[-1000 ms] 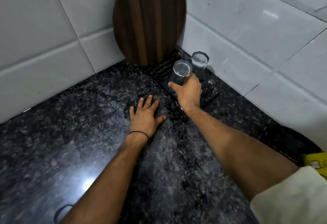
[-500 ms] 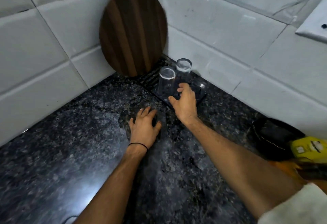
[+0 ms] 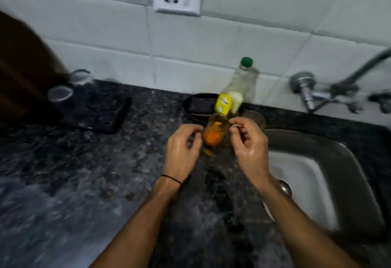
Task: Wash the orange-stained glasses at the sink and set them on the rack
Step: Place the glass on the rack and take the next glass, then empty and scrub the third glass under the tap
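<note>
The dark speckled stone worktop [image 3: 84, 183] runs right across the shot, and sunk into its right end is the steel sink [image 3: 349, 162], with the tap on the wall above it. Everything reads off that sink.

Far to the sink's left, against the tiled wall, sits the black ribbed drying rack [image 3: 101, 117]. I'd judge it's kept well clear of the sink so clean ware drips away from the splash. Just behind the sink's left corner stands the clear plastic soap bottle [image 3: 239, 85], green cap, yellow label, handy for the wash.

Now the hands, both hovering just left of the sink's rim. The left hand [image 3: 182, 149] has its fingers loosely curled and its grip released, holding nothing, fingertips just beside the target. The right hand [image 3: 249, 140] bends its fingers in from the sink side. In this blur I cannot tell whether its grip has closed.

On the rack, two clear upturned glasses [image 3: 60, 96] stand mouth-down so they drain.

And here's the one that matters: the orange-stained clear glass [image 3: 215, 132] stands on the worktop just left of the sink, between the two hands. Orange residue is pooled in its base, and there's a smear on the stone in front. My read is that this is a pick-up, then one short carry into the sink.
</note>
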`<control>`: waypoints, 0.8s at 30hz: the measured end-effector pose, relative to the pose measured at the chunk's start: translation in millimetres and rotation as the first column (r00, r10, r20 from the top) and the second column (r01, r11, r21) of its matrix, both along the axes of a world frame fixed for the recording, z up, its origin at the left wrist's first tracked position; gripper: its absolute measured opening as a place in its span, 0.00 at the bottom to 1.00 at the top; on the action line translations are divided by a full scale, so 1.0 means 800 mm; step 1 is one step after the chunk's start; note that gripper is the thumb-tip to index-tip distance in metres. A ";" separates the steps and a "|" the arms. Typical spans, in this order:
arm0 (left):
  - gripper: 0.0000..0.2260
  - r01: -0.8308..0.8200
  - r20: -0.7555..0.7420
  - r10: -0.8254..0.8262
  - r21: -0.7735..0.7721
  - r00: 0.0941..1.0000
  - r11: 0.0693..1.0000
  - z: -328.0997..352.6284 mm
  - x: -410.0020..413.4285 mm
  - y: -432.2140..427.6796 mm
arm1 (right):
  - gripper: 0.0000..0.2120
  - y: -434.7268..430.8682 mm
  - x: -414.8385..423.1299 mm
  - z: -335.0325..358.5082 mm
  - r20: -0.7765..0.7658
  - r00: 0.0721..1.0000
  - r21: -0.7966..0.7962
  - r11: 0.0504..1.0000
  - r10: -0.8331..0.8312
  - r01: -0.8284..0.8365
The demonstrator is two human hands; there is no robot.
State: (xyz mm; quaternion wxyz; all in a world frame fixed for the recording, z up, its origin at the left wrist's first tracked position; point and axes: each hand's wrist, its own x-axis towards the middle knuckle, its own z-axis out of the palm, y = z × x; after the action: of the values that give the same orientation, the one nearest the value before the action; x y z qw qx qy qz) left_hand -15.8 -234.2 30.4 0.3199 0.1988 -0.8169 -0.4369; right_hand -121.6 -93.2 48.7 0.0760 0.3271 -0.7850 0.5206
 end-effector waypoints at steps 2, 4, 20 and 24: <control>0.09 0.096 -0.075 -0.098 -0.027 0.992 0.995 0.013 -0.030 0.043 | 0.08 0.058 -0.010 -0.002 -0.013 0.995 0.003 0.995 -0.101 0.101; 0.14 0.159 -0.080 -0.165 -0.074 0.983 0.984 0.016 -0.061 0.080 | 0.08 0.107 -0.019 -0.008 0.010 0.980 0.020 0.980 -0.197 0.197; 0.10 -0.043 0.337 0.176 -0.368 0.925 0.929 -0.006 -0.180 0.171 | 0.10 0.241 -0.202 -0.032 0.230 0.955 0.168 0.974 -0.189 0.152; 0.17 -0.079 0.272 0.175 -0.331 0.946 0.940 0.006 -0.182 0.199 | 0.27 0.218 -0.249 0.001 0.282 0.959 0.107 0.993 0.009 -0.040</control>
State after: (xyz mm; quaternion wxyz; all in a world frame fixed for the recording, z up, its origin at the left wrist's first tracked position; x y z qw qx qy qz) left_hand -161.0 -75.2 35.4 0.2490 0.2615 -0.9001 -0.2439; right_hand -320.8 81.2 49.9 -0.0609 0.2635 -0.8117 0.5177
